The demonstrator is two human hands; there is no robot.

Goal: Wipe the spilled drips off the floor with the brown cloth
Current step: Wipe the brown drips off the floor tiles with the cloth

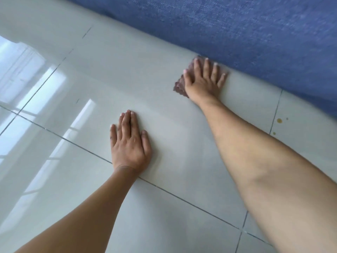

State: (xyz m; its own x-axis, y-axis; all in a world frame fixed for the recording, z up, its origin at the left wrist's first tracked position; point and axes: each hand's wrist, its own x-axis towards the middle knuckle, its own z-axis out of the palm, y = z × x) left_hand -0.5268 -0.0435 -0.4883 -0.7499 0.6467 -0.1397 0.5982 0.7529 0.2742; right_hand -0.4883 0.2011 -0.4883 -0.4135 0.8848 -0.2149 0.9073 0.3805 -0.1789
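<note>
Right hand [204,80]: your palm is flat, pinning brown cloth [179,86].
Left hand [130,143]: spread, empty.
Risk: drips [279,120] right of your forearm get missed.

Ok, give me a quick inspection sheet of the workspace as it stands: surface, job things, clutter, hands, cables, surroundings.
Surface: glossy pale tiled floor with dark grout lines, window reflections at left.
Job's things: brown cloth flat on the floor against the blue fabric's edge; yellowish drips remain on the tile to the right of the right forearm, away from the cloth.
Clutter: nothing seen.
Hands: right hand spread flat, pressing the cloth; left hand flat on bare tile, empty.
Cables: nothing seen.
Surroundings: blue fabric, perhaps a sofa or a mattress, along the top.
</note>
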